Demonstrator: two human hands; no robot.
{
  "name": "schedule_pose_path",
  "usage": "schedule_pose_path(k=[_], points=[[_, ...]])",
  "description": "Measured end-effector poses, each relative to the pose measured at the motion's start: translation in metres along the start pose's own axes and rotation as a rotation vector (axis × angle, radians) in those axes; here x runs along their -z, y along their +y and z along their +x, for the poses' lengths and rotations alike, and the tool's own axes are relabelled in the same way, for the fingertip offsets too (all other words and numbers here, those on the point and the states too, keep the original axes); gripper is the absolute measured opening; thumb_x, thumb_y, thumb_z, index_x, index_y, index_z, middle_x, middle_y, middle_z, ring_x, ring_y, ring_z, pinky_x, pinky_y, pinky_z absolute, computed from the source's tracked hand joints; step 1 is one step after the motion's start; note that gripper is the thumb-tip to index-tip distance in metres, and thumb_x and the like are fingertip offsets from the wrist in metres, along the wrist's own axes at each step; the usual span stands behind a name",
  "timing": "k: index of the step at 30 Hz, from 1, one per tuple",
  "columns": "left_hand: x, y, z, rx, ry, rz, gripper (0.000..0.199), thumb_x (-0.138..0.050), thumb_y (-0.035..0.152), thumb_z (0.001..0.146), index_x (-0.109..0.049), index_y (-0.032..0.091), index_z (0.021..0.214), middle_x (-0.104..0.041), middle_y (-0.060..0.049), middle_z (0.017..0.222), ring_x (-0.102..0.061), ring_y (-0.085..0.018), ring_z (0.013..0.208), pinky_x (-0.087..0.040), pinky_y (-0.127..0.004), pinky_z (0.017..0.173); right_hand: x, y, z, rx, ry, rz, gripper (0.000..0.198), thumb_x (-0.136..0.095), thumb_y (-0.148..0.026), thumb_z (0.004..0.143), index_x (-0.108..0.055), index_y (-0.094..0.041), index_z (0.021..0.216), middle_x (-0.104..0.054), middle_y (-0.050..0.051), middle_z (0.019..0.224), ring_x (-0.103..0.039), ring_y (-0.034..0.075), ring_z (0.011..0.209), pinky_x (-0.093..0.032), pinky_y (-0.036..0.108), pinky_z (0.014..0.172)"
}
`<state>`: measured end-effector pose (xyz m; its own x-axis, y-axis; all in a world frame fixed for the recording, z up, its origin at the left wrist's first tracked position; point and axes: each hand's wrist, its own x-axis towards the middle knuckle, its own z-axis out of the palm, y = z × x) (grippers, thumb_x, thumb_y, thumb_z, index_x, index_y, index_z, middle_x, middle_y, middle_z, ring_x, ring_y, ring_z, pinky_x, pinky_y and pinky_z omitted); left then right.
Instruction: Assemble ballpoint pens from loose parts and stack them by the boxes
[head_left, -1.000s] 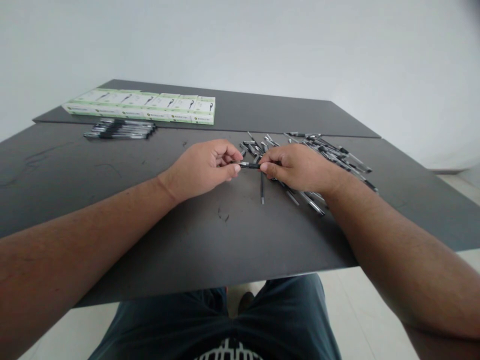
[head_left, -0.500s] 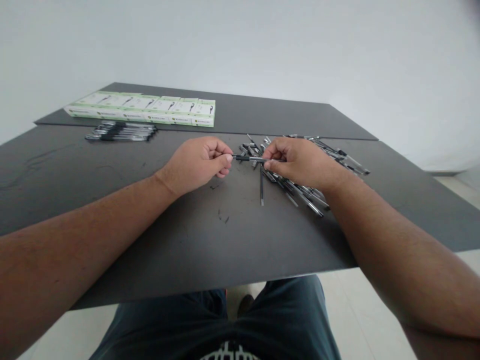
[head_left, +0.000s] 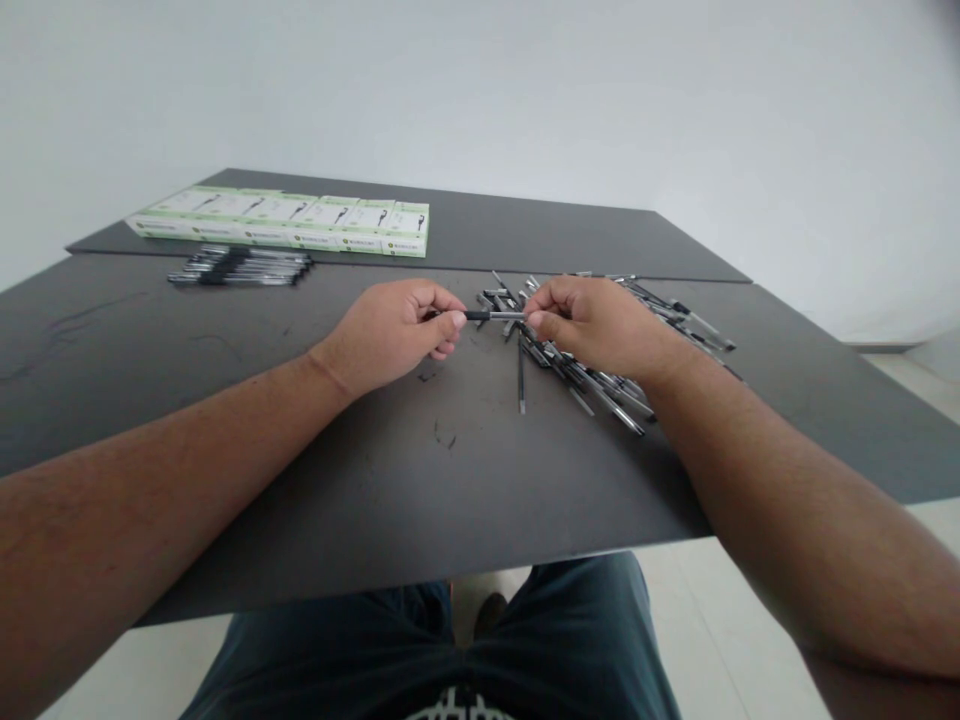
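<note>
A pen (head_left: 495,316) with a black grip and a clear barrel lies level between my two hands, above the dark table (head_left: 390,480). My left hand (head_left: 409,322) pinches its black end between thumb and fingers. The barrel's other end is pinched by my right hand (head_left: 581,318), whose fingers hide the tip. Under and around my right hand spreads a loose pile of pens and pen parts (head_left: 607,390), partly covered by the hand and wrist. One dark, thin pen part (head_left: 521,375) lies apart at the pile's near left side.
At the back left a row of several white and green boxes (head_left: 315,220) stands side by side. In front of them lies a neat row of pens (head_left: 240,266). Dark ink marks (head_left: 444,435) show on the tabletop. My legs (head_left: 442,640) are below the near edge.
The pen's black grip has shifted slightly right, away from my left fingertips, and the dark piece beyond my right fingers no longer shows. Both hands keep their pinch, nearly still.
</note>
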<state>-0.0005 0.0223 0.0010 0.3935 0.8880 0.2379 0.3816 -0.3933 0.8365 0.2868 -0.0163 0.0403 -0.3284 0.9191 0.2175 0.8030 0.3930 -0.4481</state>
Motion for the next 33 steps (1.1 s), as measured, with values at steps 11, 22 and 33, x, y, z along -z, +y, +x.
schedule_pose_path(k=[11,22,33], points=[[0.003,0.009,-0.002,-0.014,-0.014,0.15,0.032,-0.066,0.042,0.11,-0.075,0.021,0.088,-0.08,-0.003,0.071,-0.076,-0.017,0.063,-0.058,-0.025,0.064,-0.001,0.001,0.0,-0.017,-0.014,0.021,0.025,-0.071,-0.027,0.096,-0.082,-0.022,0.118,-0.085,0.002,0.091,-0.072,0.022,0.076,-0.05,0.034,0.076],[0.009,0.001,0.001,-0.005,-0.023,0.221,0.038,-0.063,0.05,0.111,-0.077,0.023,0.089,-0.08,-0.003,0.073,-0.073,-0.019,0.064,-0.054,-0.028,0.065,0.001,0.005,0.001,0.02,-0.055,-0.055,0.028,-0.068,-0.028,0.1,-0.088,-0.023,0.118,-0.087,0.001,0.09,-0.074,0.022,0.08,-0.05,0.033,0.08],[0.019,0.005,0.001,-0.346,-0.161,0.779,0.048,-0.053,0.048,0.111,-0.088,0.023,0.134,-0.089,-0.014,0.133,-0.08,-0.037,0.13,-0.056,-0.045,0.117,-0.005,-0.004,-0.002,0.068,-0.115,-0.026,0.034,-0.063,-0.031,0.106,-0.09,-0.022,0.125,-0.093,0.003,0.101,-0.08,0.023,0.084,-0.055,0.035,0.083]])
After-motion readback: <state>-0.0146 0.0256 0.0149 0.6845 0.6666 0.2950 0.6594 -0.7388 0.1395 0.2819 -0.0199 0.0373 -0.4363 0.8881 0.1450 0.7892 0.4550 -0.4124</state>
